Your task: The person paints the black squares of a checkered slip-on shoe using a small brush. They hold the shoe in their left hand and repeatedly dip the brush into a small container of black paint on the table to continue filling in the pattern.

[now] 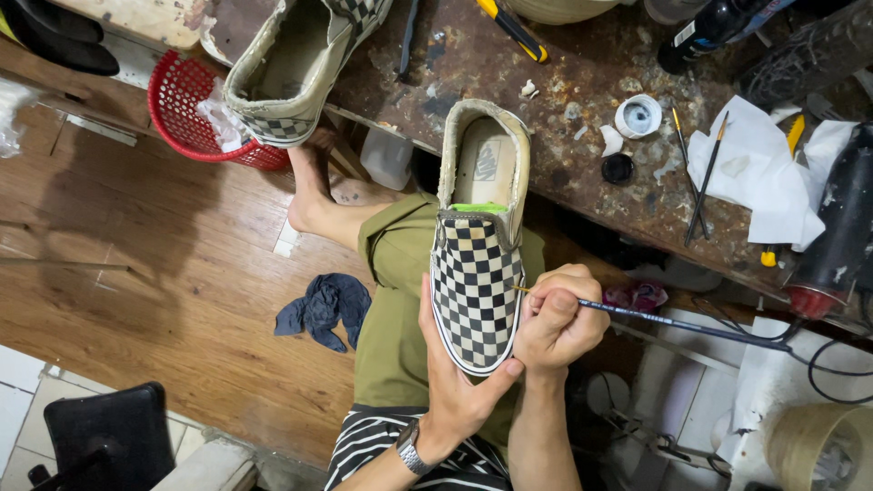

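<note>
A black-and-white checkered slip-on shoe [477, 264] rests with its heel on the workbench edge and its toe over my lap. My left hand [452, 377] cups the toe from below. My right hand [556, 320] grips a thin paintbrush [673, 320] whose tip touches the shoe's right side near the sole. A second matching shoe [296, 64] lies on the bench at the upper left.
The stained workbench [564, 73] carries a small white paint pot [638, 115], a black lid [617, 168], spare brushes [700, 173], crumpled white paper [759, 173] and a bottle [705, 32]. A red basket [186, 105] and a dark rag [325, 307] are on the wooden floor.
</note>
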